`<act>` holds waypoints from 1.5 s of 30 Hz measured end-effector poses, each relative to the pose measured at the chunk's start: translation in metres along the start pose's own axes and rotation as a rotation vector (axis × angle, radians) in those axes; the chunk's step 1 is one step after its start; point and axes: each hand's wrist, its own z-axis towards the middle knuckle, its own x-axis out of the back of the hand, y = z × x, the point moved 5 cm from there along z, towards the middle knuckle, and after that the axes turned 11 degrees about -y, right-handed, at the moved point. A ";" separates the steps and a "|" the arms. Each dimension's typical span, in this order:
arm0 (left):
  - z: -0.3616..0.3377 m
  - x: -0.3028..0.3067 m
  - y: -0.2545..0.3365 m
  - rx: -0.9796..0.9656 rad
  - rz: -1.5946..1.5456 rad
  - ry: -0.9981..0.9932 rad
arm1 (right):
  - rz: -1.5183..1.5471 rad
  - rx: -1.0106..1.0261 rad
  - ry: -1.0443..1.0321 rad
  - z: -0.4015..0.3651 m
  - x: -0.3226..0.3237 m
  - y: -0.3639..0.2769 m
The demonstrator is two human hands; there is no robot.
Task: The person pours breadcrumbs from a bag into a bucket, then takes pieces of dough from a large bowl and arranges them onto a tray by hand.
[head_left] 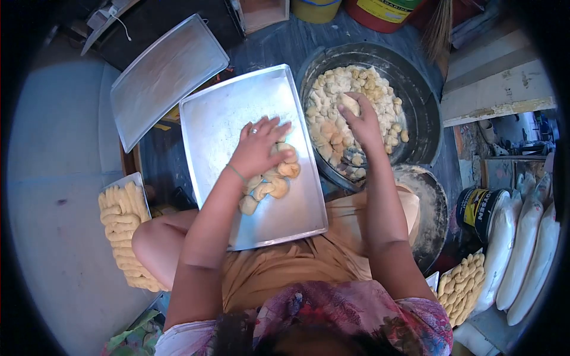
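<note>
A metal baking tray [231,113] lies across my lap. Over its middle my left hand [259,148] is spread palm down, fingers apart, and partly covers a cluster of pale dough pieces [268,185]. Some of these pieces look twisted or knotted. To the right, a large dark round basin [423,101] holds many floury dough lumps [332,83]. My right hand [363,121] is above these lumps, thumb and fingers closed around a piece of dough [349,105].
Another metal tray [169,77] leans at the upper left. Shaped dough fills a tray at left [122,228] and one at lower right [460,288]. A floury round pan [432,207] stands by my right knee, near filled plastic bags [522,255] and a dark bucket [480,210].
</note>
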 end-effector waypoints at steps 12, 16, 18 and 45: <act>-0.093 -0.004 -0.078 0.470 -0.299 0.398 | 0.076 0.198 -0.391 0.020 -0.139 -0.060; -0.100 -0.021 -0.100 0.489 -0.771 0.575 | -0.203 0.252 -0.334 -0.020 -0.123 -0.071; -0.100 -0.026 -0.102 0.482 -1.019 0.655 | -0.384 0.323 -0.315 -0.053 -0.138 -0.061; -0.103 -0.040 -0.109 0.404 -0.986 0.760 | -0.695 -0.030 0.025 -0.006 -0.064 -0.035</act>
